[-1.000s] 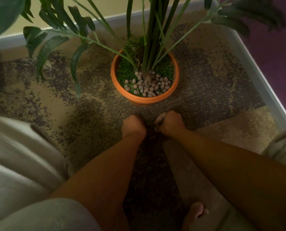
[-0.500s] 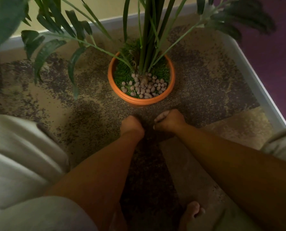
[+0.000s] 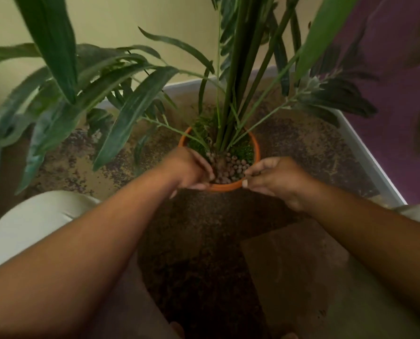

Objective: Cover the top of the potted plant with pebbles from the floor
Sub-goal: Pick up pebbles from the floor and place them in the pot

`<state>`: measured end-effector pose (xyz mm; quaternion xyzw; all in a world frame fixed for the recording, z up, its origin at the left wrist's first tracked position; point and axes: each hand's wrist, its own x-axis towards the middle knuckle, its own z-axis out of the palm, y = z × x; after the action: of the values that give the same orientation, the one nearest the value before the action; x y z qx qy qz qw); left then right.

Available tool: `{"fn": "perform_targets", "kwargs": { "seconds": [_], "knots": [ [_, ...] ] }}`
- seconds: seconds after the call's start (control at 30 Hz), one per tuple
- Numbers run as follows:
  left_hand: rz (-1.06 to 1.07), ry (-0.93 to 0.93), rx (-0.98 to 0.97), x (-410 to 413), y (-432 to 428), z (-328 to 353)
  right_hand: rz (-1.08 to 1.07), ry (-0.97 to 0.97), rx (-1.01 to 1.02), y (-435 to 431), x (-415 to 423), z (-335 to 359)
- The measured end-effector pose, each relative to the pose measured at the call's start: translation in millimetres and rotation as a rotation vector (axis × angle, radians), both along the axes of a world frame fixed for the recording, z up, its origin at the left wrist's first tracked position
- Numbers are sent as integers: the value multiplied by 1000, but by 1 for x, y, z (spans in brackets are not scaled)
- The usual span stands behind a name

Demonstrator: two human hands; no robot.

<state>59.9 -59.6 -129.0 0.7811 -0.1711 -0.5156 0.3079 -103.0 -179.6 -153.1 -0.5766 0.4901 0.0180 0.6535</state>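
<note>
Orange pot [image 3: 225,188] with brownish-grey pebbles [image 3: 228,167]

Orange pot [image 3: 225,188] w/ grey-brn pebbles [image 3: 228,167], grn leaves [image 3: 130,111], speckled brn/tan carpet [image 3: 302,148], purple wall [image 3: 400,69].

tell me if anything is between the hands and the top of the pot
Nothing visible does. The left hand and right hand are at the near rim of the pot, right by the pebbles. The stems rise from the centre beyond both hands, before the far green patch.
</note>
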Motion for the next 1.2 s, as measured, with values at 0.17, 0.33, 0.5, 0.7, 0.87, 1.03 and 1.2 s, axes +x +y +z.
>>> {"fn": "perform_targets", "kwargs": {
  "seconds": [0.17, 0.33, 0.5, 0.7, 0.87, 1.03, 1.2],
  "knots": [
    [387, 11, -154, 14, 5, -4, -68, -7, -79, -13, 26, 1],
    [520, 122, -225, 14, -6, -14, -144, -28, -52, -14, 42, -11],
    [590, 115, -236, 12, -10, -16, -155, -19, 38, -12, 45, -14],
    [602, 115, -194, 11, -6, -12, -134, -47, 88, -17, 33, -9],
    [504, 112, -152, 10, -2, -5, -250, -114, 127, -23, 31, -2],
    [73, 19, -6, -2, -4, -3, -214, -115, 123, -25, 23, -2],
    [-435, 113, 300, -36, -8, -28, -10, -8, 121, -19, 10, -7]
  ]
}}
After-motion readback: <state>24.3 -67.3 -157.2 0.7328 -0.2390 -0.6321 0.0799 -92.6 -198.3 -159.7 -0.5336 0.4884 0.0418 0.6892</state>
